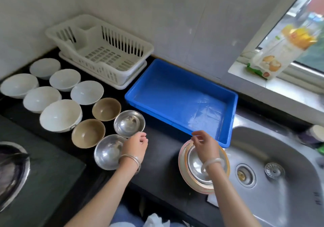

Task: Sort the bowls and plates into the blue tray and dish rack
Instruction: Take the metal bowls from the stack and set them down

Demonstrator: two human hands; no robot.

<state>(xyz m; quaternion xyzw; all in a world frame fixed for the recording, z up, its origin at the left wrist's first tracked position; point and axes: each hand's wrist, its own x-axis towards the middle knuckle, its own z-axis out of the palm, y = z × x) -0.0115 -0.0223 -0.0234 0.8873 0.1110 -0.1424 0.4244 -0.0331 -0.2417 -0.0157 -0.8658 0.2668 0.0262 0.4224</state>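
While both tray (182, 93) and rack (100, 51) sit empty at upper centre, the bowls (61, 115) crowd the left of the frame and the plates (203, 170) stack at lower right. The left hand (135, 145) hovers loosely curled by a steel bowl (108, 152), holding nothing; the right hand (204, 143) pinches lightly above the plates, gripping nothing visible. I judge the stack, overhanging the sink (280, 165), could tip in if lifted carelessly.
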